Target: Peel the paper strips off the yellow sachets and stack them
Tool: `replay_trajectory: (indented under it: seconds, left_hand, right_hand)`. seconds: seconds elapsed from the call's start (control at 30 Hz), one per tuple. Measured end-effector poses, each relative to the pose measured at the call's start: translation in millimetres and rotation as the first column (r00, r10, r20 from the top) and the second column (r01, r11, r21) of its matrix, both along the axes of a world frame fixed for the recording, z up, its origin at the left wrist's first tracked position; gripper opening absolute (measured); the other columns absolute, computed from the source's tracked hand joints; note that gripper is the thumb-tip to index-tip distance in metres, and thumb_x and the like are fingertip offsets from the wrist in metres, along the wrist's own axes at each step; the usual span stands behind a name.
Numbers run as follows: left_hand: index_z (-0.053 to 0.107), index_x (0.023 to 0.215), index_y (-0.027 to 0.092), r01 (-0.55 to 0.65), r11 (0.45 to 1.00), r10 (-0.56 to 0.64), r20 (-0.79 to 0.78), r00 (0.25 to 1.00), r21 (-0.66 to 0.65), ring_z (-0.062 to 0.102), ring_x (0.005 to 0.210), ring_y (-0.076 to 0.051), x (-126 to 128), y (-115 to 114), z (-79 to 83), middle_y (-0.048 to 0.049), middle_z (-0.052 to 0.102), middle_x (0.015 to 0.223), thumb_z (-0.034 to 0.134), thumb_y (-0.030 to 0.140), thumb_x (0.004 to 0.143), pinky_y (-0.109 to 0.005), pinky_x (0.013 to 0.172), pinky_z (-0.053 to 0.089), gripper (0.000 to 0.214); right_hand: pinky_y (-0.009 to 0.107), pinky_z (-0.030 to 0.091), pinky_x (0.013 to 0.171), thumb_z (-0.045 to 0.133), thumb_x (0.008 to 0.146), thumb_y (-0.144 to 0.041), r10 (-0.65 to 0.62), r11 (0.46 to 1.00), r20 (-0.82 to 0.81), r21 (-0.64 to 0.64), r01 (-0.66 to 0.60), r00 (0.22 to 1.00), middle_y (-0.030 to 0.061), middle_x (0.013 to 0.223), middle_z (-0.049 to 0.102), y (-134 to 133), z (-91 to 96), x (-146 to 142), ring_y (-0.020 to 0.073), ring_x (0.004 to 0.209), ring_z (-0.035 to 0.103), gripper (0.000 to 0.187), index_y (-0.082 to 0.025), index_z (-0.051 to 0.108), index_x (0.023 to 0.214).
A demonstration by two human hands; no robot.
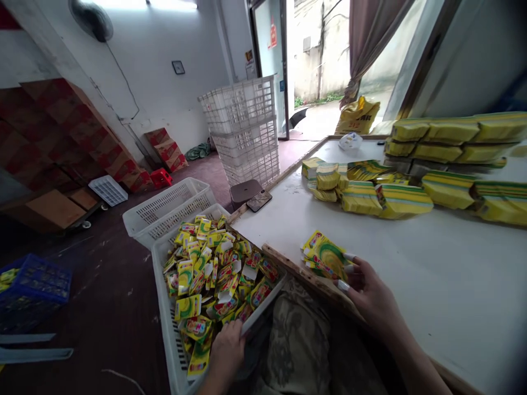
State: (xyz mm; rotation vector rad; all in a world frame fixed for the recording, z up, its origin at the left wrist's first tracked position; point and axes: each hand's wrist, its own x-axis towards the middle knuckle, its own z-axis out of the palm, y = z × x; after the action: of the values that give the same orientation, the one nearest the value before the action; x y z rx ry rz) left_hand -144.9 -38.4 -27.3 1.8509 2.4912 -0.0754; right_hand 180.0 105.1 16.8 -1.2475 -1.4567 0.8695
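A white plastic crate point(162, 307) stands against the table edge, heaped with small yellow-and-green cartons point(220, 269), some with open flaps. My left hand point(228, 351) is closed over the crate's near rim. On the white table point(280, 230), close to its wooden edge, lies a small bunch of flattened yellow cartons point(325, 255). My right hand point(366, 288), with white coverings on its fingertips, grips the right side of this bunch between thumb and fingers. The palm side of that hand is partly hidden.
Rows of bundled flat yellow cartons point(387, 200) line the table's far side, with taller stacks point(448, 140) behind. A phone point(259, 200) rests at the table corner, beside a brown stool point(242, 192). Stacked white crates point(247, 131) stand beyond; a blue crate point(39, 280) is at left.
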Motion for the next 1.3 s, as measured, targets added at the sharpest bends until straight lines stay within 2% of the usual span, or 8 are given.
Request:
replay_trajectory:
  seconds: [0.17, 0.77, 0.93, 0.97, 1.0, 1.1, 1.17, 1.3]
  left_hand:
    - [0.062, 0.102, 0.017, -0.032, 0.999, 0.033, -0.026, 0.999, 0.03, 0.063, 0.099, -0.024, -2, 17, 2.2, -0.0102, 0.069, 0.101, 0.037, 0.031, 0.094, -0.033, 0.084, 0.045, 0.03]
    - [0.064, 0.102, 0.017, -0.079, 0.996, 0.076, 0.082, 0.994, 0.041, 0.064, 0.097, -0.027, 6, 7, 1.0, -0.0118, 0.069, 0.098, 0.045, 0.028, 0.09, -0.036, 0.084, 0.046, 0.025]
    - [0.041, 0.134, 0.01, -0.085, 0.957, 0.012, 0.255, 0.967, 0.278, 0.036, 0.135, -0.033, 36, 14, 14.6, -0.0206, 0.045, 0.141, 0.051, 0.036, 0.087, -0.048, 0.11, 0.029, 0.054]
    - [0.037, 0.136, 0.01, -0.084, 0.932, -0.088, 0.443, 0.892, 0.354, 0.033, 0.137, -0.033, 49, 17, 17.5, -0.0212, 0.041, 0.144, 0.057, 0.044, 0.084, -0.047, 0.111, 0.029, 0.065]
    - [0.035, 0.137, 0.013, -0.112, 0.901, -0.225, 0.672, 0.705, 0.419, 0.037, 0.135, -0.032, 64, 21, 20.4, -0.0206, 0.042, 0.143, 0.063, 0.051, 0.079, -0.046, 0.109, 0.033, 0.074]
    - [0.049, 0.127, 0.019, -0.318, 0.897, -0.379, 0.903, -0.201, 0.305, 0.049, 0.125, -0.034, 114, 38, 30.4, -0.0171, 0.056, 0.131, 0.067, 0.071, 0.063, -0.044, 0.098, 0.044, 0.084]
    - [0.058, 0.116, 0.019, -0.355, 0.912, -0.346, 0.854, -0.39, 0.207, 0.056, 0.116, -0.032, 142, 50, 39.0, -0.0144, 0.065, 0.117, 0.05, 0.081, 0.069, -0.043, 0.094, 0.047, 0.079]
    - [0.067, 0.103, 0.018, -0.408, 0.91, -0.35, 0.654, -0.671, 0.069, 0.064, 0.097, -0.026, 173, 64, 56.4, -0.0091, 0.07, 0.098, 0.061, 0.072, 0.069, -0.039, 0.088, 0.05, 0.064]
  right_hand:
    - [0.036, 0.054, 0.065, 0.06, 0.07, -0.044, -0.01, 1.0, -0.027, 0.019, 0.011, 1.0, 0.0055, 0.086, 0.059, -8, -1.1, 6, 0.0201, 0.067, 0.059, 0.057, -0.018, 0.047, 0.118]
    - [0.034, 0.053, 0.06, 0.062, 0.073, -0.039, 0.055, 0.997, -0.07, 0.05, -0.052, 0.996, 0.0029, 0.082, 0.059, -22, -4.4, 3, 0.0184, 0.065, 0.058, 0.05, -0.02, 0.046, 0.116]
    - [0.033, 0.052, 0.062, 0.064, 0.075, -0.037, 0.195, 0.979, -0.203, -0.015, -0.202, 0.96, 0.002, 0.085, 0.056, -42, -15.1, -13, 0.0173, 0.067, 0.06, 0.053, -0.02, 0.043, 0.12]
    - [0.033, 0.052, 0.062, 0.064, 0.075, -0.037, 0.214, 0.974, -0.229, -0.027, -0.226, 0.95, 0.0024, 0.087, 0.057, -48, -16.8, -18, 0.0168, 0.067, 0.06, 0.054, -0.02, 0.042, 0.121]
    - [0.032, 0.052, 0.062, 0.064, 0.075, -0.036, 0.232, 0.968, -0.252, -0.035, -0.248, 0.939, 0.0029, 0.089, 0.057, -54, -17.8, -23, 0.0165, 0.067, 0.06, 0.054, -0.02, 0.041, 0.122]
    - [0.031, 0.052, 0.064, 0.064, 0.076, -0.034, 0.289, 0.948, -0.299, -0.043, -0.315, 0.91, 0.0035, 0.092, 0.059, -72, -16.4, -36, 0.0162, 0.071, 0.061, 0.053, -0.021, 0.042, 0.123]
    - [0.03, 0.053, 0.064, 0.064, 0.077, -0.033, 0.295, 0.945, -0.308, -0.05, -0.325, 0.905, 0.003, 0.089, 0.06, -81, -13.6, -42, 0.0163, 0.071, 0.061, 0.05, -0.021, 0.044, 0.121]
    - [0.028, 0.053, 0.062, 0.062, 0.077, -0.029, 0.252, 0.961, -0.295, -0.033, -0.274, 0.922, 0.0026, 0.086, 0.063, -89, -10.0, -44, 0.0165, 0.069, 0.063, 0.044, -0.021, 0.048, 0.118]
